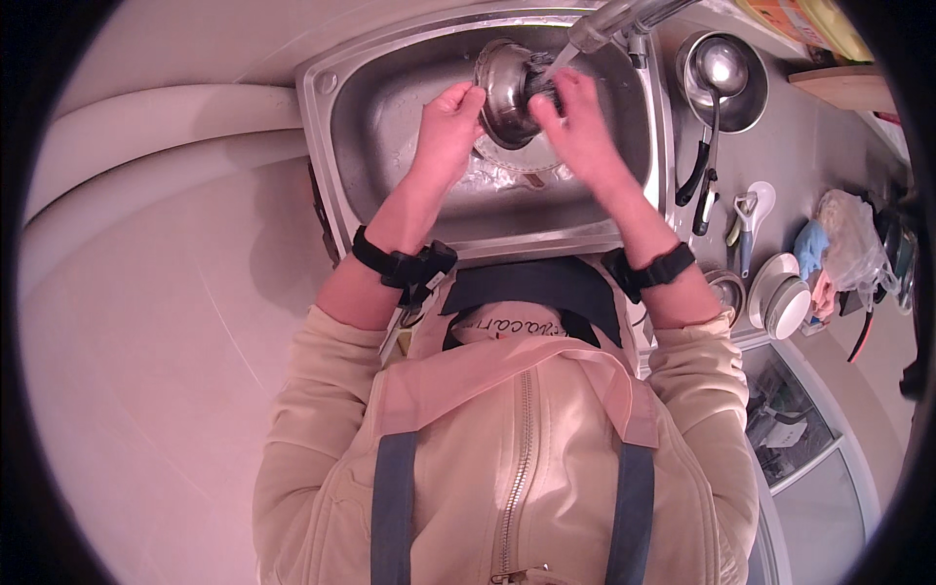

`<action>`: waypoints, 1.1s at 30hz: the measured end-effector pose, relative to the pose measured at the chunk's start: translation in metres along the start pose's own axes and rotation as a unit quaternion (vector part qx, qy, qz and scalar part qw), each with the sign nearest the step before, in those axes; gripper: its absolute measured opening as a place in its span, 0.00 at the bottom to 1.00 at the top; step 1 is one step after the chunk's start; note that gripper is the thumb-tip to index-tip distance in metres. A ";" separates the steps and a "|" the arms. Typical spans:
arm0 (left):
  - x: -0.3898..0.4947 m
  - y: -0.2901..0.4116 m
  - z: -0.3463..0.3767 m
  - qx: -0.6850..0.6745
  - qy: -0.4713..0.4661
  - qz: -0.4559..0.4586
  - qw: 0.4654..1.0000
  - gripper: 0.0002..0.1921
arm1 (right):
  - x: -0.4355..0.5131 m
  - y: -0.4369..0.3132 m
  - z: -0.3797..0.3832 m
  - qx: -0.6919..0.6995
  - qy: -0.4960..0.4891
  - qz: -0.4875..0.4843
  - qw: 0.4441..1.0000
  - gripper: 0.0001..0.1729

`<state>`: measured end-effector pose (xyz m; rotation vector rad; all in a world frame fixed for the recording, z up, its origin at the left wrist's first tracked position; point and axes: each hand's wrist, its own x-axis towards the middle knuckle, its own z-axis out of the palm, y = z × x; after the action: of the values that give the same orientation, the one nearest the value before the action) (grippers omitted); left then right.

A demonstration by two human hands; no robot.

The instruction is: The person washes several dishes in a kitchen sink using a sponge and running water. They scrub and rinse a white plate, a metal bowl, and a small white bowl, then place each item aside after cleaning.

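Tilted on its side over the sink (395, 172) is a round stainless steel bowl (506, 91). My left hand (452, 121) grips its rim, thumb on the near side. My right hand (578, 117) is at the bowl's mouth with its fingers curled around a dark, rough scouring pad (542, 86), partly hidden by the fingers and blurred. Water (561, 61) runs from the faucet (596, 31) onto the pad and right fingers. Below the bowl, a pale plate (515, 158) with a patterned rim lies on the sink floor, partly covered.
Right of the sink, a metal pan (759, 99) holds a ladle (722, 64). Nearer me are a peeler (745, 212), a small metal bowl (727, 289), stacked white bowls (788, 311), a blue cloth (810, 247) and a plastic bag (852, 238). A pale wall (161, 292) bounds the left.
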<state>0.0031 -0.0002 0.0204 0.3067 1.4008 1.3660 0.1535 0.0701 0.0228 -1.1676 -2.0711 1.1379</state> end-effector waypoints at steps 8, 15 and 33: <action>-0.021 -0.005 0.013 0.170 -0.021 0.084 0.982 0.12 | 0.034 0.021 -0.001 -0.101 0.020 -0.034 0.994 0.16; -0.004 -0.015 -0.005 -0.100 -0.041 -0.035 0.994 0.11 | 0.003 -0.010 0.015 -0.075 0.005 -0.180 0.981 0.13; 0.006 -0.002 -0.030 -0.161 -0.082 -0.025 0.983 0.09 | -0.018 0.034 0.014 -0.020 0.100 0.066 0.993 0.15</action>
<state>-0.0218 -0.0123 0.0074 0.1646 1.0276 1.4653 0.1668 0.0581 -0.0139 -1.3968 -1.8960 0.9968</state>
